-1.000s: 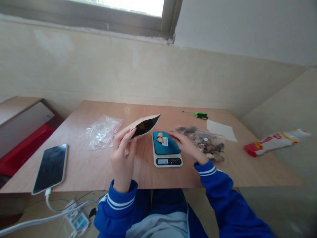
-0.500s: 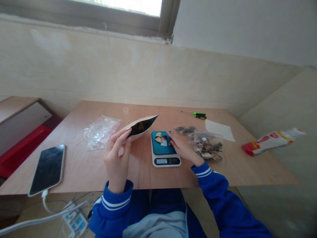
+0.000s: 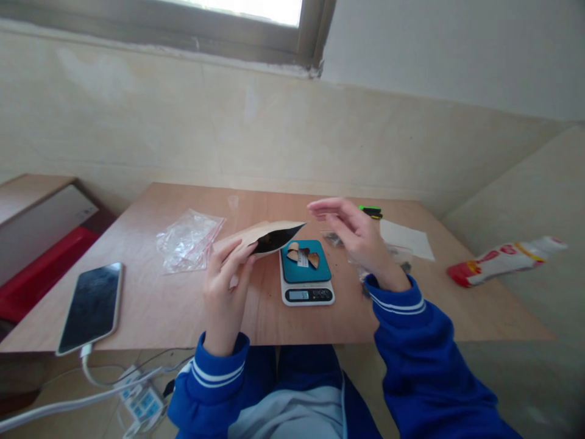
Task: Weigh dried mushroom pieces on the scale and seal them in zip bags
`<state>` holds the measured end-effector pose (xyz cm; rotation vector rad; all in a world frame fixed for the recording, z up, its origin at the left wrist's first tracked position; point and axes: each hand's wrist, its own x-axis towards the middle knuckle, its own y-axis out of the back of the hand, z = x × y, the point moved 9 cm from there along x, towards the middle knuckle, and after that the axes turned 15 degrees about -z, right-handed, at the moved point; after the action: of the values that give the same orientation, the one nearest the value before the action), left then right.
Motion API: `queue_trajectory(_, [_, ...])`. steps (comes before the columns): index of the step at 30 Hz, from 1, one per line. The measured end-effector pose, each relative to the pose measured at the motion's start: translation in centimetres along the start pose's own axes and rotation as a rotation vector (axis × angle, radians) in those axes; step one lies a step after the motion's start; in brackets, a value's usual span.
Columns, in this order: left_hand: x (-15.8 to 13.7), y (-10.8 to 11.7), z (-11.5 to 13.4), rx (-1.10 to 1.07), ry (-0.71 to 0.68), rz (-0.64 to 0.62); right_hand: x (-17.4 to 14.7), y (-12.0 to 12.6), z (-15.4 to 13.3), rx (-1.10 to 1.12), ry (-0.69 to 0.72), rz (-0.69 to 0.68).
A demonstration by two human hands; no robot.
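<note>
My left hand [image 3: 225, 299] is closed on the near edge of a pale paper pouch [image 3: 261, 231], whose dark mouth gapes toward the right. The pouch's tip hangs over the left back corner of a kitchen scale [image 3: 287, 286] with a blue top and a lit display. Several dried brown-and-cream slices [image 3: 313, 260] lie on the scale around a small white printed label [image 3: 302, 258]. Up and to the right of the scale, my right hand [image 3: 361, 235] is raised with fingers stretched out and nothing visible in it. What lies inside the pouch is too dark to make out.
Clear bags of dried pieces [image 3: 334, 238] lie partly hidden behind my right arm. Crumpled plastic bags [image 3: 189, 241] and a phone [image 3: 91, 308] on a cable are at left. A screwdriver [image 3: 371, 211], white paper [image 3: 406, 238] and a red-white bottle [image 3: 503, 261] sit at right.
My right hand has lifted off the scale, up and to the right, uncovering the slices there. My left hand and the pouch have shifted right and slightly down, closer to the scale.
</note>
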<state>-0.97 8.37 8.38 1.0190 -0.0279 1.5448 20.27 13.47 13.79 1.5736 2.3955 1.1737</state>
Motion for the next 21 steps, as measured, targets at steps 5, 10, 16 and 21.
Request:
queue_trajectory(5, [-0.5,0.0,0.1,0.028,0.002,0.028,4.4,-6.8,-5.5,-0.147,0.205,-0.601])
queue_trajectory(10, [-0.9,0.6,-0.2,0.044,0.009,0.057,6.2,-8.9,-5.6,-0.323,0.206,-0.771])
queue_trajectory(16, [-0.6,0.7,-0.6,0.054,0.042,0.077,5.4,-7.7,-7.1,-0.495,0.144,-0.707])
queue_trajectory(21, [-0.2,0.4,-0.6,0.043,0.049,0.052,4.8,-10.5,-4.9,-0.362,0.201,-0.833])
